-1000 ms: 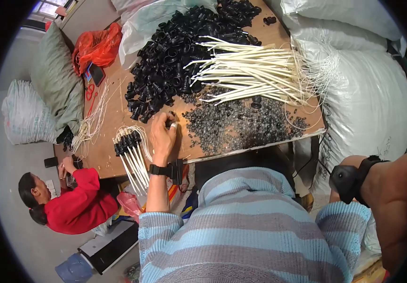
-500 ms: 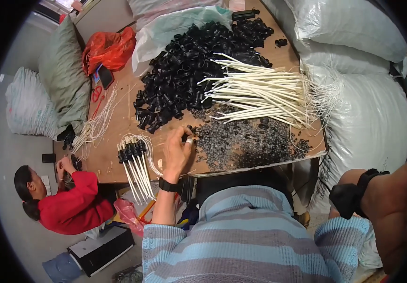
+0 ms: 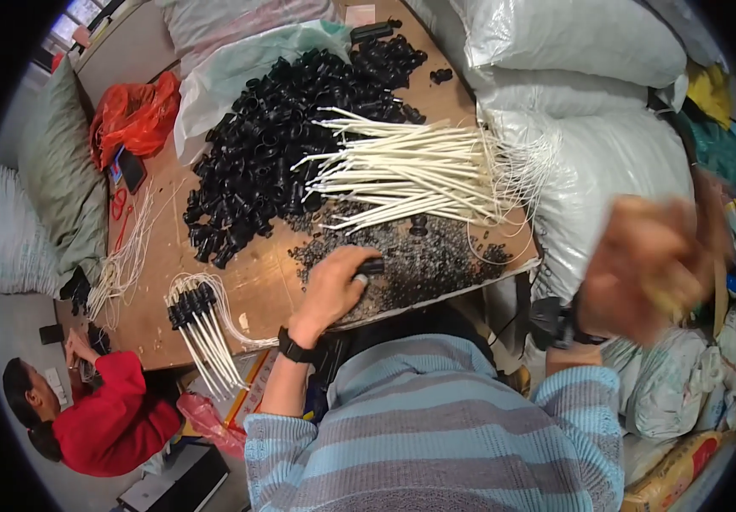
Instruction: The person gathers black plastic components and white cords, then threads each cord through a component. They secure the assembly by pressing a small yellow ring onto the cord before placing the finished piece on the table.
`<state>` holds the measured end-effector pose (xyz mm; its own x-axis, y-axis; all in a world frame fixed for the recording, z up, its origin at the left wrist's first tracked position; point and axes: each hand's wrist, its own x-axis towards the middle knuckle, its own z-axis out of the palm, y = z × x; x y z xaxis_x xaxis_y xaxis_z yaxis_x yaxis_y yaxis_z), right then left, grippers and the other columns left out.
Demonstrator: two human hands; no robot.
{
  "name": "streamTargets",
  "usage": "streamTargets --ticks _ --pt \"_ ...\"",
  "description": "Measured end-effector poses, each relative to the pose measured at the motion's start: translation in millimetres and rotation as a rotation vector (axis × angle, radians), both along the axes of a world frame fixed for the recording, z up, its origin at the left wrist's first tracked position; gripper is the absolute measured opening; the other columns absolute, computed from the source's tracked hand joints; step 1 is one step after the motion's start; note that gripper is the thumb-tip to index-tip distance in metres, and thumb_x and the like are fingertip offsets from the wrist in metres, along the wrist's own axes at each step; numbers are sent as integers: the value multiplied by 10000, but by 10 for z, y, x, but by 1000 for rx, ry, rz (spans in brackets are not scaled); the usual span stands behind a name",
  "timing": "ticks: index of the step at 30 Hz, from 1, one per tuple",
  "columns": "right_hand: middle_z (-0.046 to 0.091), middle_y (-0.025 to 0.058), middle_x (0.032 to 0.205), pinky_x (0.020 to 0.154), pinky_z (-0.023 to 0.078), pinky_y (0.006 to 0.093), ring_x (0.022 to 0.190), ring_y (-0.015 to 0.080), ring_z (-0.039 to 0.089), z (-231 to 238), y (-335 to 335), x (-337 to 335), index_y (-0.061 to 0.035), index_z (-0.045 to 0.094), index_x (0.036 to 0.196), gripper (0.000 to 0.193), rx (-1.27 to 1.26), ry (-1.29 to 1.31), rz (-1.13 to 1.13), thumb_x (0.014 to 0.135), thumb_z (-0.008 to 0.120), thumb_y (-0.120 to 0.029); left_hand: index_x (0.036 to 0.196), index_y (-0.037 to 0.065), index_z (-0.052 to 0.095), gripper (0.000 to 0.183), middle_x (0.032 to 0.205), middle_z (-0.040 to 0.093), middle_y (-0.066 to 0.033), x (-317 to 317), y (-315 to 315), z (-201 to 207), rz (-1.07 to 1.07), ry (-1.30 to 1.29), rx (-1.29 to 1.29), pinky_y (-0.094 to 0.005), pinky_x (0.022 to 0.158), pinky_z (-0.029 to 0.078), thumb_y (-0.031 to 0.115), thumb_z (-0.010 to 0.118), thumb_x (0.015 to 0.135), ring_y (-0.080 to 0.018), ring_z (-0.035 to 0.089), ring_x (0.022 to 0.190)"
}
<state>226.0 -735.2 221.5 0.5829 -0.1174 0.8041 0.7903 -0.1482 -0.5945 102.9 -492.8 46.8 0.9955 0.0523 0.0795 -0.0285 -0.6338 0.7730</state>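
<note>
My left hand [image 3: 332,286] is closed around a small black plastic lamp-holder-like fitting [image 3: 371,267] at the near edge of the scattered small parts [image 3: 419,264], which are clear and black. My right hand [image 3: 641,264] is raised off to the right in front of the white sacks. Motion smears its fingers, so whether it holds anything is hidden. Beyond my left hand lies a bundle of cream-coloured tubes with thin wires [image 3: 411,171]. Left of that rises a big heap of black fittings [image 3: 257,154]. A row of tubes with black fittings attached [image 3: 202,320] lies at the table's near left edge.
A person in a red top [image 3: 112,418] works at the left end of the wooden table [image 3: 146,256]. Stuffed white sacks [image 3: 590,171] crowd the right side. Red scissors [image 3: 118,205], a phone [image 3: 133,171] and a red plastic bag [image 3: 133,119] lie at the far left.
The view has shifted to the right. My right hand has moved from the lower right edge up and inward, now blurred. My left hand now shows a black fitting in its grip.
</note>
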Motion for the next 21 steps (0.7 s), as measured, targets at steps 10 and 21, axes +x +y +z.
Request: streamTargets --ticks 10,21 --pt "664 97 747 582 483 377 672 290 635 -1722 147 408 -88 735 813 99 -910 347 319 740 717 -153 1138 25 593 387 1082 664 -155 650 231 -285 250 -55 -36 -335 911 468 -24 553 756 -292 638 1013" --pt "555 125 758 620 427 423 682 345 561 -1766 550 331 -62 574 812 152 -1017 224 329 686 658 -68 1162 51 601 457 1031 623 -24 -111 197 -281 450 55 -421 -233 873 423 -98 488 745 -126 560 955"
